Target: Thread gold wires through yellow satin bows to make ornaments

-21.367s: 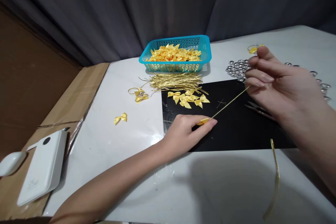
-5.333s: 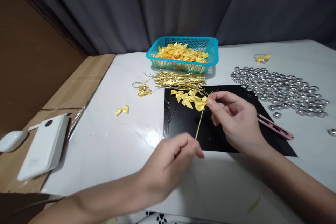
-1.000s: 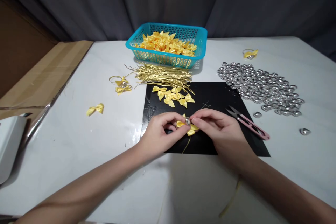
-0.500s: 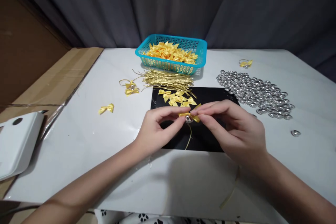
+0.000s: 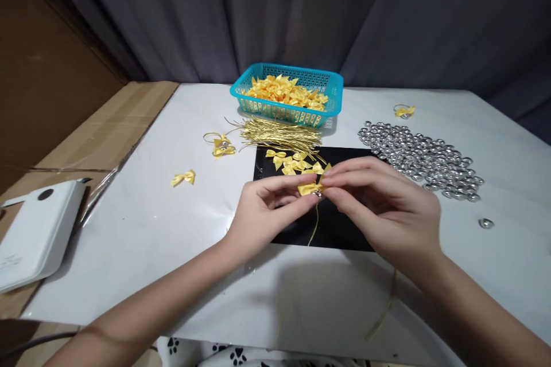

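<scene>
Fingers (image 5: 355, 175) pinched nearly closed, left hand (image 5: 260, 215) and right hand (image 5: 396, 215) grip a yellow bow (image 5: 308, 189), forearms (image 5: 155, 293) slanting inward.

The white table (image 5: 150, 229) carries a blue basket (image 5: 279, 109), black sheet (image 5: 338, 232) and silver beads (image 5: 422, 156).

The basket (image 5: 258, 106) stands behind the ties (image 5: 279, 136), left of the beads (image 5: 419, 155).

A dark grey fabric curtain (image 5: 293, 17) hangs behind the white counter (image 5: 167, 235); at left, a white rectangular device (image 5: 38, 235) with a black dot (image 5: 45, 194) lies on brown cardboard (image 5: 123, 117).
</scene>
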Demonstrator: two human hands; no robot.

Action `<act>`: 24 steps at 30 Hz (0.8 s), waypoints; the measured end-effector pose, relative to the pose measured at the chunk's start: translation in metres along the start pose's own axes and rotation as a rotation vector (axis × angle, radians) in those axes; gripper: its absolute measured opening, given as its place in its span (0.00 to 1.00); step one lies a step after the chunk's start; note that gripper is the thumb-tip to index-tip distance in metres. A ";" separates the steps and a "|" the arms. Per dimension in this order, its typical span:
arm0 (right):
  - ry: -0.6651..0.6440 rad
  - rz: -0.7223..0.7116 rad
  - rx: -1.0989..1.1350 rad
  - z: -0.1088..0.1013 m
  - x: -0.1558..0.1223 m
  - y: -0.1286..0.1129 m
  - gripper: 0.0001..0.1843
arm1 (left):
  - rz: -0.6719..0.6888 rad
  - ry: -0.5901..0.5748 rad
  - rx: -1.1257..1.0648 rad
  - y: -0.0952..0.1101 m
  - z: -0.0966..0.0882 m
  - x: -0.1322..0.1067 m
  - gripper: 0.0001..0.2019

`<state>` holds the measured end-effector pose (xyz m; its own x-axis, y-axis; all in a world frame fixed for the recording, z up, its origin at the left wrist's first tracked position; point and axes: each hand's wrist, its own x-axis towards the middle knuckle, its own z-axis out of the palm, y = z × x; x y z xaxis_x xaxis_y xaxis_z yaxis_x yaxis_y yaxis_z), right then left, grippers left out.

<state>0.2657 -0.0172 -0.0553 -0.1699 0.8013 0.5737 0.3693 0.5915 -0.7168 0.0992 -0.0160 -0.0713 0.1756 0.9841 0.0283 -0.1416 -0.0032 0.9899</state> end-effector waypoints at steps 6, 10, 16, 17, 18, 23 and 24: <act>-0.072 -0.074 -0.040 -0.002 0.000 0.004 0.08 | 0.001 0.000 -0.019 0.000 -0.001 0.002 0.12; -0.076 -0.042 0.003 0.000 -0.001 0.004 0.08 | 0.006 -0.024 -0.042 0.001 -0.001 0.001 0.07; -0.045 0.031 -0.015 0.001 -0.004 -0.002 0.05 | 0.092 0.040 0.116 -0.002 -0.002 0.001 0.07; -0.019 0.033 -0.029 0.000 -0.004 -0.002 0.05 | 0.118 0.067 0.161 -0.002 -0.002 0.002 0.08; 0.009 0.034 -0.046 0.000 -0.005 -0.003 0.05 | 0.147 0.087 0.206 -0.003 -0.003 0.003 0.08; 0.040 0.043 -0.022 -0.004 -0.004 0.002 0.05 | 0.246 0.111 0.368 -0.006 -0.008 0.008 0.09; 0.038 0.048 0.006 -0.004 -0.003 0.002 0.05 | 0.264 0.108 0.392 -0.007 -0.008 0.008 0.09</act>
<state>0.2705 -0.0190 -0.0568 -0.1174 0.8248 0.5531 0.3708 0.5531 -0.7461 0.0937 -0.0062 -0.0794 0.0778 0.9532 0.2920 0.2136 -0.3020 0.9291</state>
